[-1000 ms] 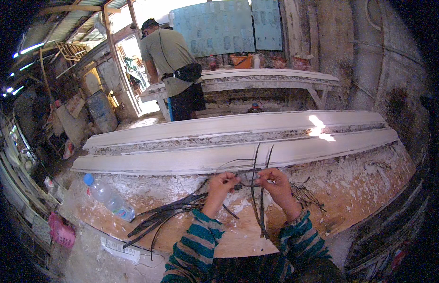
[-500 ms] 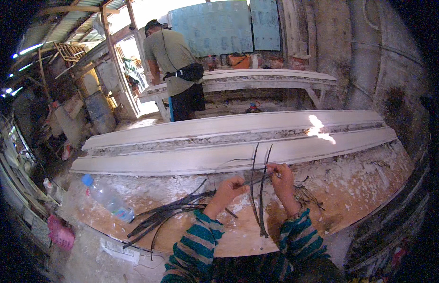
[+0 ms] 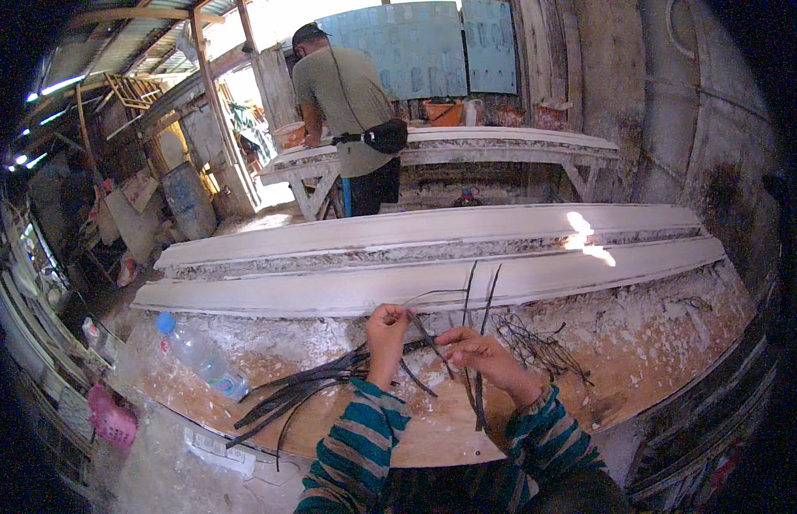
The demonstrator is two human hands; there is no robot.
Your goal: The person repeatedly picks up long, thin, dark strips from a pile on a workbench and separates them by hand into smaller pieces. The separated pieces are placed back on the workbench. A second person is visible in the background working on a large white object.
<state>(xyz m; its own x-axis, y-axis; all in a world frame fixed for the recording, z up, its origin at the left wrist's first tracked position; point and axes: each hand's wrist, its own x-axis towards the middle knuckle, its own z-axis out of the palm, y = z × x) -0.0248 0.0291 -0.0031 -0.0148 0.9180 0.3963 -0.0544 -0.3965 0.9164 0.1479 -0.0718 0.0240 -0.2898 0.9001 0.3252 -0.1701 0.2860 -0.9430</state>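
My left hand (image 3: 386, 338) pinches the upper end of a thin, flexible black strip (image 3: 422, 327), which slants down to the right. Lower along it, the fingertips of my right hand (image 3: 492, 361) close on the same strip. Two longer black strips (image 3: 494, 287) lie lengthwise just beyond and under my right hand, their far ends over a white moulded length. A bundle of black strips (image 3: 304, 377) spreads on the worktable (image 3: 450, 420) beside my left forearm. Thin dark scraps (image 3: 544, 353) lie tangled to the right of my right hand.
Two long white moulded lengths (image 3: 330, 287) span the table's far side. A plastic bottle with a blue cap (image 3: 197, 355) lies at the left. Beyond, a person (image 3: 347, 94) leans over another white bench (image 3: 501, 150). A pink basket (image 3: 111, 417) stands at lower left.
My left hand has moved left and slightly up with its end of the strip. My right hand has shifted left and down, and turned sideways. The other person appears farther right.
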